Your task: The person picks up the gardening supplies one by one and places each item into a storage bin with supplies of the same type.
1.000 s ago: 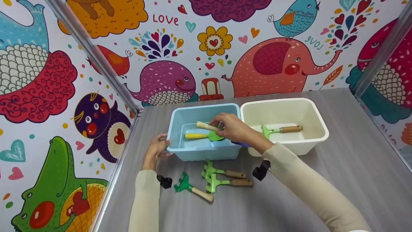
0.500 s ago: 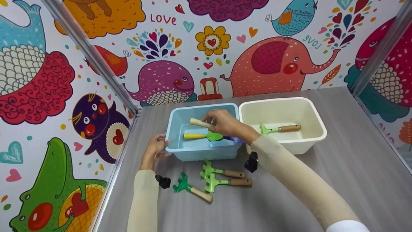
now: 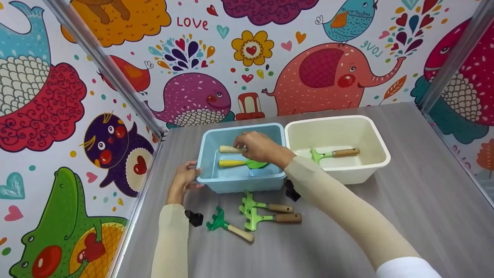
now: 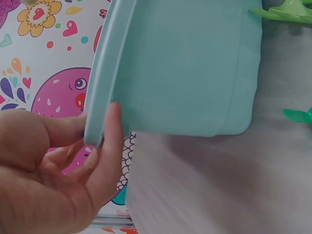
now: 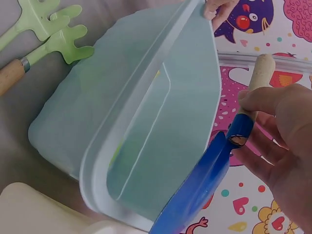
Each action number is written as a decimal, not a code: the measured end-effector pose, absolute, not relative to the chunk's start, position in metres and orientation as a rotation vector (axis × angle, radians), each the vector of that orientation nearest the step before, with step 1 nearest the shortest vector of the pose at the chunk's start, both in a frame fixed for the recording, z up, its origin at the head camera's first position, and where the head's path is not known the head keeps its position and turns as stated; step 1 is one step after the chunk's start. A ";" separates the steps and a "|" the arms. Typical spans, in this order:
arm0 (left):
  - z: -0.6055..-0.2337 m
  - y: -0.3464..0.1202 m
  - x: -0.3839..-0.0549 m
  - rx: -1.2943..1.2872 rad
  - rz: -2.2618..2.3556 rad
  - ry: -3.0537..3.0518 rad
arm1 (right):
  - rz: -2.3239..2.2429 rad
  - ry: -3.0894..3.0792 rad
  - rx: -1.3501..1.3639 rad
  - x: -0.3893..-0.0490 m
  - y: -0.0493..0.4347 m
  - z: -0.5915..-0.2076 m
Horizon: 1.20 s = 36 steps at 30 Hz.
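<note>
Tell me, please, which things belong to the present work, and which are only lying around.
In the work:
blue trowel, held by the right fingers
blue tub, gripped by the left fingers
yellow-handled trowel inside it, probably

Lying around, perhaps for later:
cream tub and the light-green rake inside
two light-green rakes, one dark-green rake on the table

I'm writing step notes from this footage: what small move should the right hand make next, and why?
Probably lower the blue trowel into the light-blue bin and let go. The right hand holds it by its pale handle over that bin, where a yellow-handled trowel lies, while the left hand grips the rim.
</note>
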<state>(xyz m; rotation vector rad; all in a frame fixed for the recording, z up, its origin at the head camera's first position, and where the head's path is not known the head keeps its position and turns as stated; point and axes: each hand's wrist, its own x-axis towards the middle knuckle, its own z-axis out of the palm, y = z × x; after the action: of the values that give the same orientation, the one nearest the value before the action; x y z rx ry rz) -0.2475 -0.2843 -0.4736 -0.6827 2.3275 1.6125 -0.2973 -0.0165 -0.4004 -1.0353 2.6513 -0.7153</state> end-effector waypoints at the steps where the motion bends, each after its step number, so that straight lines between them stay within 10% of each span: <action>1: -0.474 -0.285 -0.248 -0.683 1.610 2.330 | -0.698 2.653 -1.042 -0.297 -0.019 -0.400; 36: -0.476 -0.286 -0.249 -0.690 1.635 2.310 | -0.653 2.778 -1.092 -0.286 -0.032 -0.438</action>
<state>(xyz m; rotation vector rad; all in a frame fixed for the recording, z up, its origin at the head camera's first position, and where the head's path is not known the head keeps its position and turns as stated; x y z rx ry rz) -0.2494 -0.2863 -0.4758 -0.6901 2.3101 1.6350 -0.2858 -0.0322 -0.4381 -1.0918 2.7776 -0.6533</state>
